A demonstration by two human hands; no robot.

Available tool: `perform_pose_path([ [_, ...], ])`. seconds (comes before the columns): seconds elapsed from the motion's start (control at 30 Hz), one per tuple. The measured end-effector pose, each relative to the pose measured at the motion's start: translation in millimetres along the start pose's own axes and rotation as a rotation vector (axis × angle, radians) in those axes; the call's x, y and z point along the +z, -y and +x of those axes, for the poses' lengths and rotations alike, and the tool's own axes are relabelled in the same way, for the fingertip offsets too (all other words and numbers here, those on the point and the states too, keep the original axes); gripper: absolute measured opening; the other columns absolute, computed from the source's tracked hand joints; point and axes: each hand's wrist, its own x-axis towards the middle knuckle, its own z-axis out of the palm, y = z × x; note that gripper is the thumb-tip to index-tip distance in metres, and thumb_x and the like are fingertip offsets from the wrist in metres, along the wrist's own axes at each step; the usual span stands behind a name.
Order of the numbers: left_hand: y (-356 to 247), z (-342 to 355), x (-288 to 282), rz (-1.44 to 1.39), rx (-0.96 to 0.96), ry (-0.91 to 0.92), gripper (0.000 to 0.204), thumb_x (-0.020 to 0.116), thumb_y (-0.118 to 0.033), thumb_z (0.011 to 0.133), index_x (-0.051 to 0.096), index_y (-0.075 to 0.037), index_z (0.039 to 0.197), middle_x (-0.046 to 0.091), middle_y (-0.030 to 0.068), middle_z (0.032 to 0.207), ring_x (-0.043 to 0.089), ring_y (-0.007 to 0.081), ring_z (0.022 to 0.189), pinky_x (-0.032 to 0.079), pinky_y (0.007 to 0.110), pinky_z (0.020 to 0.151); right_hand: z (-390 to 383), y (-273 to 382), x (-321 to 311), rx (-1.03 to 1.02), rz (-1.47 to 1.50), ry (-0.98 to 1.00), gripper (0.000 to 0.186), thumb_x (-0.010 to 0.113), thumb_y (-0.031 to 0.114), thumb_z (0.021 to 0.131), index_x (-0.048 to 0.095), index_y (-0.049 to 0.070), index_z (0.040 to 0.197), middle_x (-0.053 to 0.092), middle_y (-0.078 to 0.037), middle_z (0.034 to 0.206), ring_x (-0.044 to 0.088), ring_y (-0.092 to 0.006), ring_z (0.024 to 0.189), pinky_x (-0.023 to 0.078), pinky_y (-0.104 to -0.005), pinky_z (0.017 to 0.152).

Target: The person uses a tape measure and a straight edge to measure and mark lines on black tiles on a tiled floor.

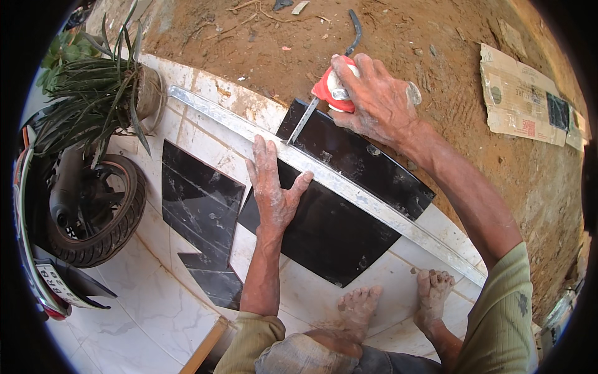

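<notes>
My right hand is wrapped round a red and white tape measure at the far side of the tiles. Its short pulled-out blade slants down to a long pale metal straightedge. My left hand rests on that bar with fingers and thumb spread, holding nothing. Glossy black tile shows on both sides of the bar, a far strip and a near part; whether they are one piece is hidden beneath the bar.
Cut black tile pieces lie left of my left hand. A potted plant and a motorbike's rear wheel stand at the left. My bare feet are on white floor tiles. Flattened cardboard lies on the dirt, far right.
</notes>
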Motion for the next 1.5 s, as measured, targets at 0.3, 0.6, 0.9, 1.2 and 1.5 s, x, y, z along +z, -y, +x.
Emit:
perform_pose_path([
  [0.3, 0.2, -0.2, -0.1, -0.013, 0.001, -0.005, 0.089, 0.075, -0.044, 0.085, 0.036, 0.006, 0.147, 0.026, 0.0314, 0.156, 0.024, 0.0446, 0.147, 0.015, 0.062, 0.116, 2.2, -4.3, 6.1, -0.029, 0.016, -0.032, 0.073, 0.079, 0.033, 0.073, 0.049, 0.002, 0.131, 0.057, -0.02, 0.103, 0.064, -0.0333, 0.089, 0.058, -0.0417, 0.064],
  [0.6, -0.3, 0.0, -0.5, -0.014, 0.012, -0.018, 0.088, 0.078, -0.038, 0.083, 0.036, 0.002, 0.149, 0.026, 0.0281, 0.158, 0.026, 0.0397, 0.147, 0.016, 0.055, 0.119, 0.5, -7.2, 12.5, -0.018, 0.046, -0.041, 0.072, 0.078, 0.033, 0.07, 0.05, 0.004, 0.129, 0.057, -0.02, 0.103, 0.065, -0.0338, 0.09, 0.058, -0.044, 0.065],
  [0.9, 0.3, 1.5, -4.4, -0.063, 0.019, 0.032, 0.099, 0.078, -0.048, 0.078, 0.033, 0.002, 0.151, 0.026, 0.0281, 0.158, 0.025, 0.0399, 0.148, 0.016, 0.059, 0.117, 0.9, -9.4, 12.8, -0.006, 0.043, -0.048, 0.069, 0.078, 0.032, 0.07, 0.05, 0.005, 0.127, 0.056, -0.019, 0.1, 0.065, -0.0339, 0.091, 0.059, -0.0431, 0.065],
  [1.2, 0.5, 0.4, -1.8, -0.017, 0.009, 0.025, 0.101, 0.075, -0.053, 0.079, 0.031, 0.002, 0.151, 0.023, 0.0298, 0.158, 0.024, 0.042, 0.147, 0.017, 0.06, 0.117, 2.4, -5.8, 9.2, 0.063, 0.027, 0.086, 0.078, 0.082, 0.035, 0.072, 0.047, 0.008, 0.136, 0.053, -0.016, 0.11, 0.062, -0.0339, 0.101, 0.059, -0.0428, 0.073],
  [1.5, -0.6, 1.5, -1.8, -0.037, 0.01, 0.024, 0.1, 0.074, -0.054, 0.08, 0.031, 0.003, 0.151, 0.022, 0.031, 0.158, 0.024, 0.0434, 0.147, 0.017, 0.062, 0.116, 2.0, -7.3, 11.4, 0.051, 0.003, 0.077, 0.081, 0.083, 0.036, 0.071, 0.045, 0.009, 0.138, 0.052, -0.015, 0.11, 0.062, -0.0335, 0.104, 0.059, -0.0423, 0.073],
])
